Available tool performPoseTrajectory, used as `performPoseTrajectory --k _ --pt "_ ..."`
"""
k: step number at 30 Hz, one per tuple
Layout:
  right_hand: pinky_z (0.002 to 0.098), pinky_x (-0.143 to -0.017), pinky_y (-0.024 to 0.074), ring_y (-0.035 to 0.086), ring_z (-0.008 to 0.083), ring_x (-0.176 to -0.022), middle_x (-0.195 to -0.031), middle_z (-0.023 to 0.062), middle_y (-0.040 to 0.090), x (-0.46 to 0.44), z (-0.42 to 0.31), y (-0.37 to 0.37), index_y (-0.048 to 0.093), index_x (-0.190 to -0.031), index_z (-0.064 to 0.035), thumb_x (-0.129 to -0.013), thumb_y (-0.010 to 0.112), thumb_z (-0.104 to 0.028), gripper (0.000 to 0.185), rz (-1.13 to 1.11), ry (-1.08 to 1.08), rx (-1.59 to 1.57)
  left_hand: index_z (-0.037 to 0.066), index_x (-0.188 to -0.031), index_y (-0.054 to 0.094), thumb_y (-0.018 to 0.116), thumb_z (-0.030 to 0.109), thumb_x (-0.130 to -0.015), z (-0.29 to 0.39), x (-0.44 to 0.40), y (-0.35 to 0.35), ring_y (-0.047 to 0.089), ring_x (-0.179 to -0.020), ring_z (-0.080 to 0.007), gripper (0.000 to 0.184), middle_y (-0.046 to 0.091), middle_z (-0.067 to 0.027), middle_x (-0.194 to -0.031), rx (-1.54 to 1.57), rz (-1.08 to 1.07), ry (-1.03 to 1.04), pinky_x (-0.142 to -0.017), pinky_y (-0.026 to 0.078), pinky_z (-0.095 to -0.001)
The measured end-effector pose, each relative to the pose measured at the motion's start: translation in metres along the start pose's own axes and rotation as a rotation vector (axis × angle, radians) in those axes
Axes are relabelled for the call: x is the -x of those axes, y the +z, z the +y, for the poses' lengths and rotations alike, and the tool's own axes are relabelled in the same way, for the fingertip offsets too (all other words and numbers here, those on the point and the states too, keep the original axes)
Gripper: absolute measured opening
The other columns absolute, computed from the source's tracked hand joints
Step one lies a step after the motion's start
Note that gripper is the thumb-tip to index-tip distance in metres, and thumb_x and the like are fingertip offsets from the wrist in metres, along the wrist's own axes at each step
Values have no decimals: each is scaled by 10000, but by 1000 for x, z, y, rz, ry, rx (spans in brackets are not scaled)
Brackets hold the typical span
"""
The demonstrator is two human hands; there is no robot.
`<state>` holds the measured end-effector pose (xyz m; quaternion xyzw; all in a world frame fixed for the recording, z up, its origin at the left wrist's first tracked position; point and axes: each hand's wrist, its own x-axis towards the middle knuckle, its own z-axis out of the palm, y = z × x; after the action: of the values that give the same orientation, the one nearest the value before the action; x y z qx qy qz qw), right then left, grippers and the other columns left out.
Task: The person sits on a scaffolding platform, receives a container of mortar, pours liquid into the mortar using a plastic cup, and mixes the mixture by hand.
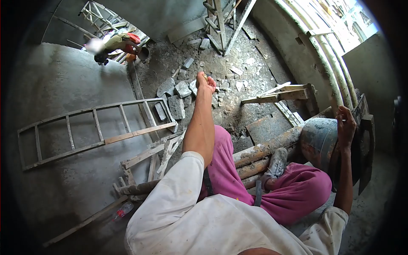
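My left hand (pixel 206 82) is stretched out over the rubble-strewn floor, its fingers curled round a small yellowish thing that I cannot make out. On the right, my right hand (pixel 346 125) is raised beside a blue-grey drum (pixel 319 138), its fingers loosely bent and apart, with nothing visible in them. My legs in pink trousers (pixel 223 170) rest by thick, mortar-stained poles (pixel 263 146). One grey shoe (pixel 277 162) is on these poles.
A wooden ladder (pixel 97 125) lies at the left. Broken blocks (pixel 176 107) litter the floor ahead. A wooden trestle (pixel 276 94) stands right of centre. Another person (pixel 114 44) bends over at the upper left, near a dark bucket (pixel 144 54). A plastic bottle (pixel 124 209) is lower left.
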<state>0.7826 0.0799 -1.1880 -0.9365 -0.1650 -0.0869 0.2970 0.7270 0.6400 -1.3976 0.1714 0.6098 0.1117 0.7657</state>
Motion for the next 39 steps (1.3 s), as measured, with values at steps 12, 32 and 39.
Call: performPoseTrajectory --k 12,32,39 --pt "329 -752 528 670 162 -785 -890 82 706 0 5 2 669 -1121 -46 -889 632 -45 235 -4 53 -39 131 -711 503 559 436 -833 -1 4 -5 448 -445 -138 333 517 6 -585 222 -144 101 -468 389 -316" --pt "276 -658 529 674 124 -790 -957 54 725 1 -2 1 690 -1105 -76 -919 671 -107 189 23 8 -41 103 -803 548 658 537 -737 205 -17 -136 480 -512 -124 452 513 5 -636 -60 213 336 -553 453 -305" --pt "295 -717 534 689 149 -776 -956 83 725 -1 -9 -1 691 -1072 -41 -917 666 -87 164 26 -3 -4 146 -816 540 644 498 -748 215 -40 -150 456 -484 -104 374 489 13 -603 -59 204 282 -540 448 -310"
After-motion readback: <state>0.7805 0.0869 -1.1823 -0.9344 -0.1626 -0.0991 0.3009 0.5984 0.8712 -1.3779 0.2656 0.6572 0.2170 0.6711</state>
